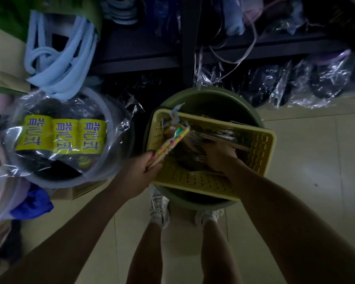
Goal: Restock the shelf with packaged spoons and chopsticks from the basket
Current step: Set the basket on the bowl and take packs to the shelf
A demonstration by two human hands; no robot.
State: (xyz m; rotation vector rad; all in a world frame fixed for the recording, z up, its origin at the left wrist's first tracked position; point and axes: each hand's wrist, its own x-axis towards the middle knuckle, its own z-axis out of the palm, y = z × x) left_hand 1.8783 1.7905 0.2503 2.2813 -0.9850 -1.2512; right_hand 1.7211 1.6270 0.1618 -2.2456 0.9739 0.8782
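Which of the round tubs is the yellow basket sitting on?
The green tub by the person's feet; the yellow basket rests across its rim. The grey tub to its left holds plastic-wrapped goods.

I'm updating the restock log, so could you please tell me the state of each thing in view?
Left hand: closed on a yellow patterned chopstick packet, lifted over the basket edge.
Right hand: inside the basket, closed on clear-wrapped packets.
Yellow perforated plastic basket: resting tilted on the tub.
Green round plastic tub: upright on the floor.

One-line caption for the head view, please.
Left hand holds a yellow chopstick packet while right hand reaches into the yellow basket atop a green tub.
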